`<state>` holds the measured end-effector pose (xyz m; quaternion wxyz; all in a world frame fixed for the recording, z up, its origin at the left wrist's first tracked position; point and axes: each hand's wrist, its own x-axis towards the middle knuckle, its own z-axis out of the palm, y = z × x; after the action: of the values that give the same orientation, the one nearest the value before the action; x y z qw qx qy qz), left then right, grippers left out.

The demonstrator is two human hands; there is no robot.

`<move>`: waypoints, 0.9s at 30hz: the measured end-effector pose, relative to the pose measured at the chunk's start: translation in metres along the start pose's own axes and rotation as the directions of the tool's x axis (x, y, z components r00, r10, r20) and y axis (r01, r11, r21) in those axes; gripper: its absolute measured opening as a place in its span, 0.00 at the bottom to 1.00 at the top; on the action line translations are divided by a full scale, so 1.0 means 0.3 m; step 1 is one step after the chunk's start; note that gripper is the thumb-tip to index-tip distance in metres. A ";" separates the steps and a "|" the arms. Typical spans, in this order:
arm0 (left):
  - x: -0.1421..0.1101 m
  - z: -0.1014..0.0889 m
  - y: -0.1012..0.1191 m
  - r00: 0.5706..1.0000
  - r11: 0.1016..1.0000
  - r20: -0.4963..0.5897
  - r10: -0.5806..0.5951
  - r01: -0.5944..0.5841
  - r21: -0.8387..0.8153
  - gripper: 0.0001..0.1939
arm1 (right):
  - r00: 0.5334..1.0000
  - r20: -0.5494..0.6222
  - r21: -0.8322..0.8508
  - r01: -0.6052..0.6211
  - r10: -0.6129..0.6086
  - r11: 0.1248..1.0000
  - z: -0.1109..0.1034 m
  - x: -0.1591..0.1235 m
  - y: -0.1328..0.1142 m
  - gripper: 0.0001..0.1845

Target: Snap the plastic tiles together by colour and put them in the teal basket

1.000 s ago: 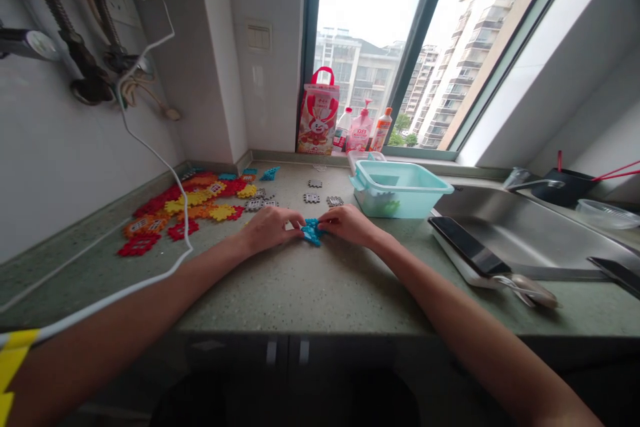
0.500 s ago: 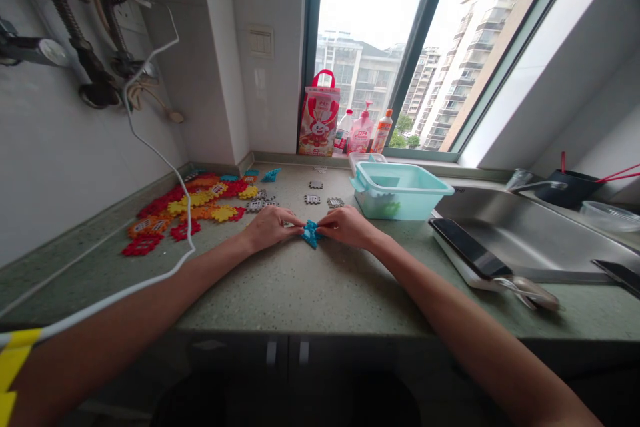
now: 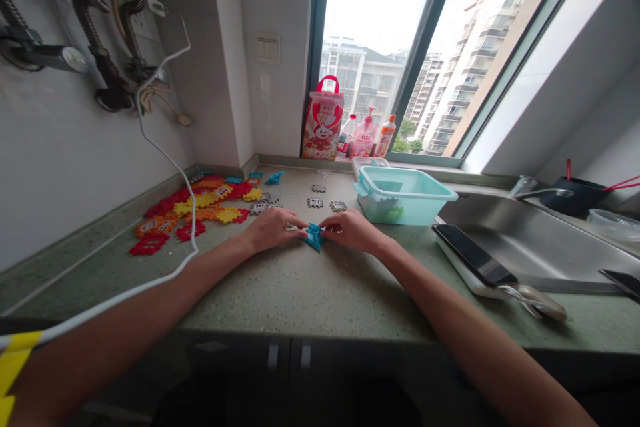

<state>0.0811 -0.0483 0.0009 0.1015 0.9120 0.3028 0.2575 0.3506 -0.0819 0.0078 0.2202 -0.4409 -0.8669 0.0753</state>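
Observation:
Small blue interlocking plastic pieces [image 3: 314, 237] are held low over the countertop [image 3: 280, 287], joined at an angle. My left hand [image 3: 274, 227] pinches their left side between thumb and fingers. From the other side, my right hand [image 3: 349, 229] grips the right edge, fingers closed. The fingertips partly hide the pieces, so how they join cannot be made out. Just beyond my hands lie several grey toothed pieces [image 3: 315, 203]. Another blue piece [image 3: 275, 177] rests farther back.
Red, orange and yellow pieces [image 3: 200, 203] are heaped at the left, with a white cable [image 3: 189, 183] hanging in front. To the right stand a turquoise tub [image 3: 413, 207], a black phone [image 3: 473, 253] on a white object, and a steel sink [image 3: 540, 247]. Bottles [image 3: 365, 137] line the windowsill.
The camera view has shifted slightly, so the whole scene sits a little lower and to the right. Both hands keep hold of the blue pieces, which appear slightly turned.

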 end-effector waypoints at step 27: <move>-0.019 -0.139 -0.246 0.918 0.843 -0.295 -0.264 0.369 0.393 0.16 | 0.897 -0.425 -0.340 -0.035 -0.121 0.940 -0.139 -0.024 -0.001 0.33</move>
<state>0.0182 0.0082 0.0087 -0.1017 0.8120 0.5099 0.2651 0.3727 -0.0903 0.0427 0.3327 -0.4580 -0.8041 -0.1813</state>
